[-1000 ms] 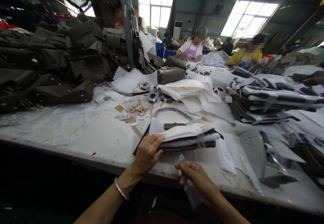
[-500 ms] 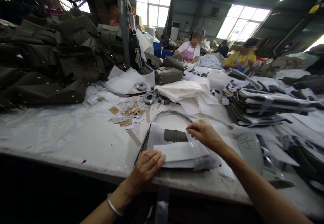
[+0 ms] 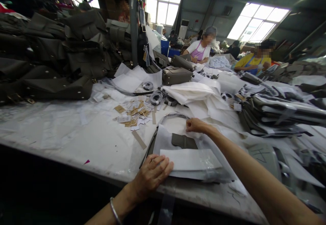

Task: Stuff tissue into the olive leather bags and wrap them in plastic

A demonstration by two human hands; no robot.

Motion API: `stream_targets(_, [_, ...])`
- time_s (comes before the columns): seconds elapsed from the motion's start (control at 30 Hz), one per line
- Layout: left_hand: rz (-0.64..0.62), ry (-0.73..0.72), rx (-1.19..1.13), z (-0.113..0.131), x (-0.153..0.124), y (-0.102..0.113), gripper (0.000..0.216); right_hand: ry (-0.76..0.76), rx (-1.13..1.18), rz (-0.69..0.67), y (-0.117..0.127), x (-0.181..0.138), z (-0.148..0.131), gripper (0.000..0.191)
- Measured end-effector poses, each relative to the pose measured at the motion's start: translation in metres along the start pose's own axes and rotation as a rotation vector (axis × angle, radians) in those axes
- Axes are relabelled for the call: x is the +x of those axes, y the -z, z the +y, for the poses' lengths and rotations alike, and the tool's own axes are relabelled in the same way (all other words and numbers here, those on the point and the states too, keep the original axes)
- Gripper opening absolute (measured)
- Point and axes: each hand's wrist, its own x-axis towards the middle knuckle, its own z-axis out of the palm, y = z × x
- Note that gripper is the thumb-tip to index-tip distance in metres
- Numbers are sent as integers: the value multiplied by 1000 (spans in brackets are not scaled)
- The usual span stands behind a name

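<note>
A dark grey-green handbag (image 3: 184,141) lies flat near the table's front edge, covered in translucent wrapping with its flap tab showing. Across its lower part is a white paper strip (image 3: 189,160). My left hand (image 3: 154,172) is closed over the bag's lower left corner, fingertips on the strip and thumb hidden. By the wrapped, arched handle (image 3: 171,115), my right hand (image 3: 197,126) is closed in a pinch at the upper edge of the clear plastic wrapping (image 3: 220,150). Its fingertips are partly hidden.
Paper tags (image 3: 137,112) lie loose beyond the bag, beside coiled wrapped straps (image 3: 156,97). White sheets (image 3: 188,91) spread behind. Wrapped bags (image 3: 285,111) are stacked at right; a heap of dark bags (image 3: 58,87) stands at left. Co-workers sit across the table.
My right hand has moved left and away from me along the bag, towards its handle. My left hand stays at the lower corner. The whole view has shifted slightly.
</note>
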Motion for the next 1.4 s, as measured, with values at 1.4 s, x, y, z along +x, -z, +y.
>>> stream_targets(1.4, [78,243,-221,7,-8,-26,51,730,543,417,-89,-134,-89,26])
